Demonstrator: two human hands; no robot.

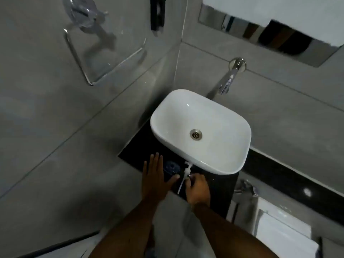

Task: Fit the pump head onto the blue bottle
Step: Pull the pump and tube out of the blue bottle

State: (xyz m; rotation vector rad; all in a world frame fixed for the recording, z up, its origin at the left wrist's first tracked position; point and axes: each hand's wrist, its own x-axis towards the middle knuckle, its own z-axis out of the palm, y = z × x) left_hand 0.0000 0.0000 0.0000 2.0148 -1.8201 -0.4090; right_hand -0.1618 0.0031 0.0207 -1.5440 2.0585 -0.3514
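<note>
The blue bottle stands upright on the black counter, seen from above with its neck uncovered. My left hand lies along the bottle's left side, fingers spread and thumb reaching across its near side. The white pump head with its thin dip tube lies just right of the bottle, by the basin's front rim. My right hand has its fingers closed on the pump head's lower part; the fingertips hide the exact grip.
A white basin sits on the counter behind the bottle, under a chrome wall tap. A clear wall shelf hangs at upper left. White towels lie at lower right.
</note>
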